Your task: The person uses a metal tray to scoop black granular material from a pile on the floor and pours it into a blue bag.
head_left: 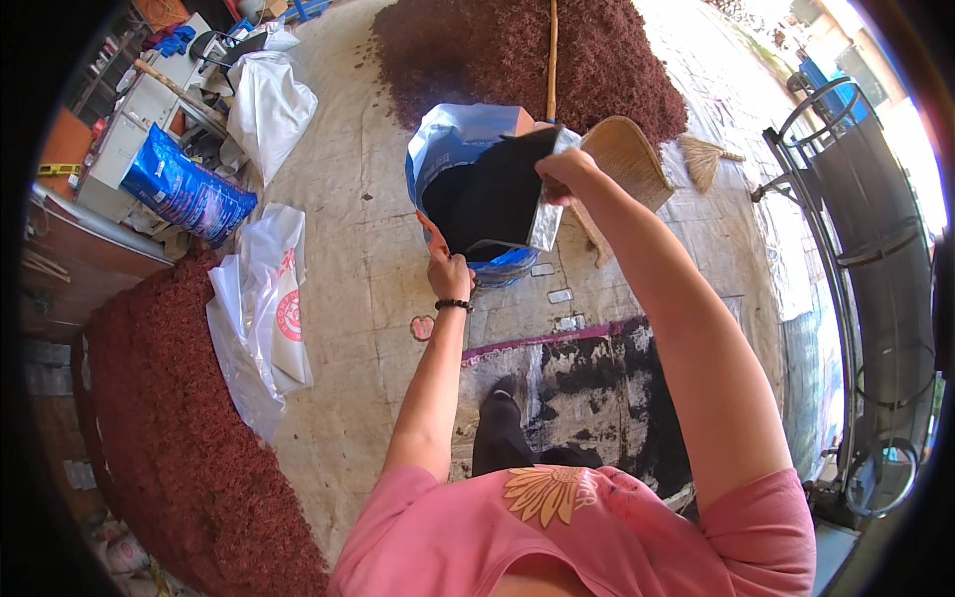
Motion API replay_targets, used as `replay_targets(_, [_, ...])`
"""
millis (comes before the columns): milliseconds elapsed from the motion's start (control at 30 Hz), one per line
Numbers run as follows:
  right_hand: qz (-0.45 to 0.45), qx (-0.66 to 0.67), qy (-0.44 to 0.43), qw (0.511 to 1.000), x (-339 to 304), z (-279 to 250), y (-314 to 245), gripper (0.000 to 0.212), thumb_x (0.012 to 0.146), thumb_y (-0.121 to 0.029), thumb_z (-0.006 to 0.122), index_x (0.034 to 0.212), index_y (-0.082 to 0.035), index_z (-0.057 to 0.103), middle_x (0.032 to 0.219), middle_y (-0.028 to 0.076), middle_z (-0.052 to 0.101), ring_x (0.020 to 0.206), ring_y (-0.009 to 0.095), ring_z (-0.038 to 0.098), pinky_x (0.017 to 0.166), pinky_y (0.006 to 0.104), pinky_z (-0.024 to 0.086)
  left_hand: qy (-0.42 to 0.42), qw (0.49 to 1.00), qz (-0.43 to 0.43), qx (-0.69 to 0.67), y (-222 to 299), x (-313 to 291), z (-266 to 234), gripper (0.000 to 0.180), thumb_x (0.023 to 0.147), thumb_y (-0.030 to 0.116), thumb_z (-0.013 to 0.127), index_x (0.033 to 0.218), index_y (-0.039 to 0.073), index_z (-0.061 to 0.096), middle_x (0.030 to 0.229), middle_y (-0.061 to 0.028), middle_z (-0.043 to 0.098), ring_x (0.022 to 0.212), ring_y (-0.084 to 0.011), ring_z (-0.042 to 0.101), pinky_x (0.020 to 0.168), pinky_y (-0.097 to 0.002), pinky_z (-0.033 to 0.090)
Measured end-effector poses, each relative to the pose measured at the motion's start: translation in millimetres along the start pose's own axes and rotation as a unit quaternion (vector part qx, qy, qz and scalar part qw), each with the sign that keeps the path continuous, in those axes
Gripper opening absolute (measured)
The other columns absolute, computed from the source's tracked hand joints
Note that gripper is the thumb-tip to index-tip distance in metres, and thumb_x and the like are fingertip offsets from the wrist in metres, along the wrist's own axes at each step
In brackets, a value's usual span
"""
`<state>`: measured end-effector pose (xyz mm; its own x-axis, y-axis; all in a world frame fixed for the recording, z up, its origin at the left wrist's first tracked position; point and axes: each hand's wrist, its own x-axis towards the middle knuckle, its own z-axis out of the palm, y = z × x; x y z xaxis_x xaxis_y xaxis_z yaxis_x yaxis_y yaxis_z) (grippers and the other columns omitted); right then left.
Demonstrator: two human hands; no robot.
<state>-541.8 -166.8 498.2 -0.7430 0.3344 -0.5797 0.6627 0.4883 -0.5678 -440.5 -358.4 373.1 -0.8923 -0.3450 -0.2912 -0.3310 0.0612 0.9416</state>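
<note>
Pale sheeting (pixel 348 328) under you, stained black near your feet; reddish-brown heap (pixel 448 55) ahead, second heap (pixel 189 428) at left, dark-panelled metal frame (pixel 880 219) at right. Metal pan (pixel 547 227) tilted over the open blue sack (pixel 438 139) in front of you, mouth facing left and down, longest visible edge running roughly away from you. Right hand (pixel 565 177): fingers closed on the pan's edge. Left hand (pixel 453 279): fingers gripping the sack's near rim

Glossy plast. bag (pixel 443 147), shiny met. scoop (pixel 545 227)
</note>
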Motion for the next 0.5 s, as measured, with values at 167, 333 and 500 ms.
replay_targets(167, [-0.07, -0.207, 0.094, 0.971, -19, 29, -43, 0.02, 0.072, -0.017, 0.05, 0.083, -0.004, 0.061, 0.079, 0.009, 0.062, 0.073, 0.017, 0.062, 0.065, 0.0263, 0.049, -0.006, 1.0, -0.008, 0.01, 3, 0, -11, 0.017, 0.07, 0.002, 0.04, 0.083, -0.004, 0.05, 0.047, -0.0102, 0.051, 0.029, -0.0128, 0.044, 0.026, -0.0234, 0.034])
replay_targets(333, [-0.217, -0.364, 0.213, 0.88, -19, 68, -57, 0.029, 0.08, -0.014, 0.044, 0.104, -0.002, 0.053, 0.103, 0.013, 0.054, 0.09, 0.023, 0.056, 0.068, 0.0318, 0.049, -0.018, 1.0, 0.001, -0.008, 1, 3, -23, 0.015, 0.07, 0.001, 0.038, 0.078, -0.001, 0.05, 0.047, -0.0086, 0.05, 0.029, -0.0112, 0.043, 0.025, -0.0224, 0.033])
replay_targets(500, [-0.214, -0.293, 0.258, 0.895, -8, 26, -33, 0.033, 0.077, -0.012, 0.047, 0.105, 0.003, 0.05, 0.105, 0.015, 0.053, 0.09, 0.022, 0.057, 0.065, 0.0318, 0.049, -0.083, 0.993, -0.034, -0.077, 0, 9, -16, 0.007, 0.067, 0.003, 0.04, 0.069, 0.002, 0.046, 0.047, -0.0065, 0.047, 0.029, -0.0106, 0.04, 0.026, -0.0228, 0.032])
